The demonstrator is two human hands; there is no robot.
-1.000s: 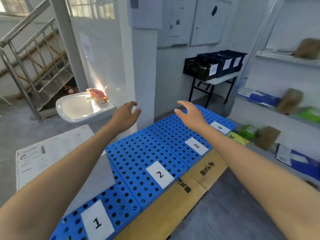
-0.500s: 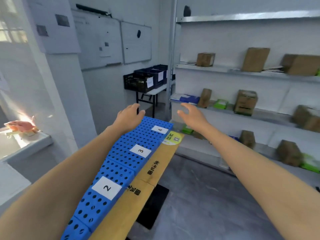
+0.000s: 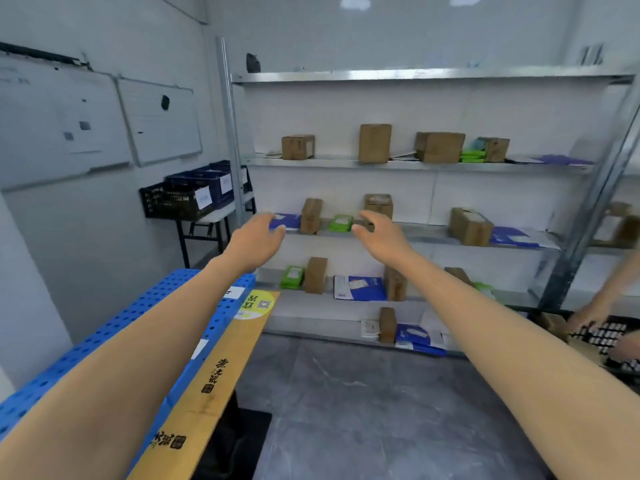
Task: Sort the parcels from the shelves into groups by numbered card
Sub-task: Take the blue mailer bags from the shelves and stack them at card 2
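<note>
On the left side, the desk point(image 3: 221, 375) carries blue perforated panels and a white card point(image 3: 235, 292), half hidden by the forearm; we cannot read its digit. Ahead of it the left hand point(image 3: 254, 242) is raised, fingers loosely spread and holding nothing. In our line of sight its tips overlap a blue envelope point(image 3: 289, 221) on the middle level of the shelves point(image 3: 415, 164). We judge it short of contact, since open floor lies between the person and the rack. Next along that level stand a brown box point(image 3: 311, 216) and a green packet point(image 3: 341, 224), framed between the two hands. The right hand point(image 3: 382, 237) is likewise raised, fingers wide, thumb apart, empty.

We assess the step in hand as the approach to fetch a parcel; nothing is picked yet. The next move calls for closing on the rack, settling on one parcel, gripping it and reading its label, so that it can be matched to a card on the desk.

Other matters: whiteboards point(image 3: 159, 123) hang on the left wall, and dark crates point(image 3: 180, 200) sit on a stand beside the rack's post. More boxes and envelopes lie on every level. At far right a second person's hand point(image 3: 588, 315) works at a black tray point(image 3: 609, 336) low by the rack's end, and may obstruct access there.
</note>
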